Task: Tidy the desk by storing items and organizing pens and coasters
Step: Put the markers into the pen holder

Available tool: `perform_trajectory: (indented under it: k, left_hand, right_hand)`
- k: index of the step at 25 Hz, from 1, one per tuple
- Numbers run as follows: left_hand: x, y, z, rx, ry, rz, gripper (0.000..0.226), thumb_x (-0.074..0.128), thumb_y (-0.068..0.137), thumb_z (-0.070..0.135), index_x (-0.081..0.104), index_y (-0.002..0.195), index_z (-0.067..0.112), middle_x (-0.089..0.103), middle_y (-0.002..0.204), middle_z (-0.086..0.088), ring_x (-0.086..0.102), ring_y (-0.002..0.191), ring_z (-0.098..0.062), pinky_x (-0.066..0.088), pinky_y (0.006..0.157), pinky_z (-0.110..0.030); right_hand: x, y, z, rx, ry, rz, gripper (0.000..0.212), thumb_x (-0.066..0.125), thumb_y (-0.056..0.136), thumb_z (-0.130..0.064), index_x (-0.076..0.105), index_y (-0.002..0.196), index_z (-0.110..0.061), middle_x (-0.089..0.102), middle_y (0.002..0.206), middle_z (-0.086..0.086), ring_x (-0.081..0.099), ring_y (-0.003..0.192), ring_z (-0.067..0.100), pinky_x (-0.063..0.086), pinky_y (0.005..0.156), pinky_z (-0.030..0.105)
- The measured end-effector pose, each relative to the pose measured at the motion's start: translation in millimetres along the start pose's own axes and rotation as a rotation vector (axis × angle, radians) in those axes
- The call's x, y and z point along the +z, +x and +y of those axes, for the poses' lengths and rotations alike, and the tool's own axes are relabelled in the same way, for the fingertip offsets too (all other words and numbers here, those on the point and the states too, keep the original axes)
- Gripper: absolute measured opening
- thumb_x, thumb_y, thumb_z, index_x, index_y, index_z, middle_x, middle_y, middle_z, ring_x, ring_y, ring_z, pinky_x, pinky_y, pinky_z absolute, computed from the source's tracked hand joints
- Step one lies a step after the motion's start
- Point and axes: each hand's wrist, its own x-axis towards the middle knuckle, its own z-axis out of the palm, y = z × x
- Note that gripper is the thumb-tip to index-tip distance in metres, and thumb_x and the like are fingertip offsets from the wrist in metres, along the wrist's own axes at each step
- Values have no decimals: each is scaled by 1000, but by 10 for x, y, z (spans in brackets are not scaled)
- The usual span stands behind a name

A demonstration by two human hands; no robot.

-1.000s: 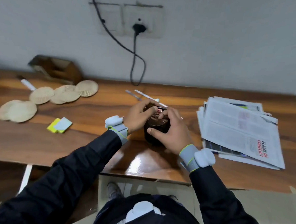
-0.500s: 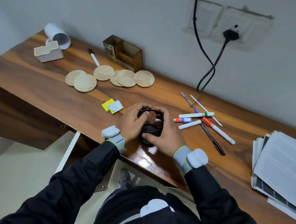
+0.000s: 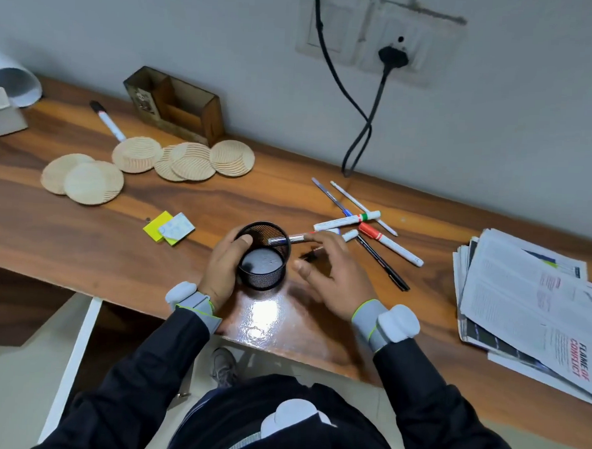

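A black mesh pen cup (image 3: 262, 277) stands near the desk's front edge. My left hand (image 3: 222, 265) grips its left side, thumb over the rim. Just right of the cup, my right hand (image 3: 336, 278) hovers with its fingers spread, and the index fingertip meets the end of a silver-blue pen (image 3: 292, 238) whose tip pokes over the rim. Several pens and markers (image 3: 348, 222) lie scattered beyond that hand. Several round woven coasters (image 3: 188, 160) are spread at the back left, in front of a wooden holder (image 3: 177, 106).
A black-capped marker (image 3: 108, 121) lies left of the holder. Yellow and pale sticky notes (image 3: 169, 228) sit left of the cup. A stack of papers (image 3: 530, 305) fills the right end. A black cable (image 3: 361, 135) hangs from the wall socket. A white roll (image 3: 14, 84) lies far left.
My right hand has come off the cup and opened toward the pens. The left hand stays on the cup. The view has swung left and down.
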Motion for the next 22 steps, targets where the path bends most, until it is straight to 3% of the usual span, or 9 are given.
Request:
perform_trajectory:
  k: [3,7,10,13,16,19,22]
  left_hand:
    - [24,85,-83,-33,-35,-34,33,58,84,46,72,104,24,70,107,-6,61,106,-26,40,103,-53]
    - [58,203,-106,-46,-6,-47,52,60,82,63,70,106,18,67,113,-18,57,114,-38,33,106,-65]
    - [112,256,-59,-93,-8,-35,48,57,83,59,70,106,18,61,120,-30,50,121,-48,31,108,-65]
    - [156,316,9,-117,-42,-42,40,58,80,55,73,100,24,65,116,-23,51,120,-47,35,109,-60]
    - [171,345,9,-195,-94,-37,54,69,64,66,72,97,23,71,101,-2,54,116,-36,43,104,-49]
    - [113,350,-78,-93,-162,-66,64,55,76,56,69,113,6,65,122,-20,39,132,-48,25,114,-61]
    - [90,339,-49,-85,-147,-76,62,50,79,54,70,112,6,65,123,-22,39,133,-50,22,114,-63]
  right_hand:
    - [-163,83,182,71,-75,155,24,55,94,-42,62,113,-29,54,117,-10,55,105,15,45,84,30]
    - [-329,514,213,140,-259,187,26,56,91,-34,64,115,-28,59,119,-6,51,109,21,43,86,31]
    - [-367,921,190,116,-566,146,38,52,89,-35,58,125,-25,58,122,1,48,110,29,40,85,36]
    - [-295,1225,228,163,-763,37,43,50,87,-30,53,129,-22,57,122,6,50,109,30,39,81,37]
    - [-185,1379,264,214,-762,20,33,49,87,-23,56,119,-21,59,115,9,54,103,31,35,71,32]
    - [-128,1420,225,169,-712,23,23,48,89,-19,59,108,-22,64,106,8,55,97,30,35,69,31]
    - [-122,1321,57,34,-688,-8,17,45,94,-21,56,107,-19,63,105,6,54,98,32,39,71,34]
